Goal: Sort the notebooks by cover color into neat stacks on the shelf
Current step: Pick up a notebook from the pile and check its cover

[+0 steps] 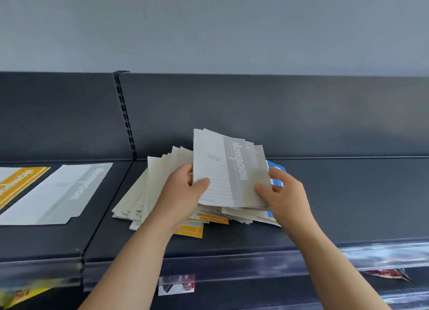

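A fanned bundle of grey notebooks [227,170] is lifted off the dark shelf [336,193], its covers facing me. My left hand [183,193] grips its left edge, thumb on the front cover. My right hand [281,193] pinches its lower right corner. Under and behind the bundle lies a messy pile: more grey notebooks [137,200], yellow ones [192,228] poking out at the front, and a blue one [277,172] at the right, partly hidden by my right hand.
On the left shelf section a grey notebook stack [58,193] lies flat beside a yellow stack [16,184]. A slotted upright [125,116] divides the back panels. Price strips [255,263] run along the shelf's front edge, with goods below.
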Available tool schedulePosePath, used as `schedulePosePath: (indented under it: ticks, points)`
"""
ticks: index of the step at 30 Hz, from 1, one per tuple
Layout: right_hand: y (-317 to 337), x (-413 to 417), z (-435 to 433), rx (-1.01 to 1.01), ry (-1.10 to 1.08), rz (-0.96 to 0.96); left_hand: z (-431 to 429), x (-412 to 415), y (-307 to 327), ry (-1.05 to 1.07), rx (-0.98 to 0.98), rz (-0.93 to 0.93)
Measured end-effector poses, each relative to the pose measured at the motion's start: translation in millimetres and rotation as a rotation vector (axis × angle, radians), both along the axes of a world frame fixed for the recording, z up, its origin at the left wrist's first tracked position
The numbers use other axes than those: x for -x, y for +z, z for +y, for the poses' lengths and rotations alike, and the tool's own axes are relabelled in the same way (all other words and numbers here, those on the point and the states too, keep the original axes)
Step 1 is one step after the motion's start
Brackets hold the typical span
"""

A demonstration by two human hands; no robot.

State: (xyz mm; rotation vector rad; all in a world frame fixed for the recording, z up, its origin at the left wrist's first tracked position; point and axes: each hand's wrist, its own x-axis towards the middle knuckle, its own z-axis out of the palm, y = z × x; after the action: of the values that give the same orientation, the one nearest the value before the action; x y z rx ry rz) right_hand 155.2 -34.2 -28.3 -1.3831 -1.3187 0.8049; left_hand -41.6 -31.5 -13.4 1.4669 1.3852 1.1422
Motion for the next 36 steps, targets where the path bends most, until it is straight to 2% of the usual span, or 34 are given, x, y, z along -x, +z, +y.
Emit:
schedulePosePath:
  ticks: [3,5,13,21,27,36]
  points:
    - [9.4,14.4,3.4,-0.063,0.019,0.09,-9.5,19.7,4.7,0.02,-0.032,-0.082]
    - [12.5,28.4,6.0,-0.081,0.064,0.08,-16.5,36.6,7.6,0.037,-0.039,-0.094]
    - [13.0,126.6,4.1,-0.12,0.248,-0.005,-47.4,121.2,3.3,0.24,-0.066,0.046]
    - [15.6,278.0,-13.5,-0.125,0.431,-0.039,-100.7,263.2,7.8,0.402,-0.056,0.043]
    - [14.7,403.8,-36.7,-0.092,0.509,-0.04,-141.2,381.9,11.9,0.5,-0.048,0.106]
    - [6.7,568.0,-64.4,-0.008,0.586,-0.037,-184.4,538.3,15.0,0.539,-0.001,0.171]
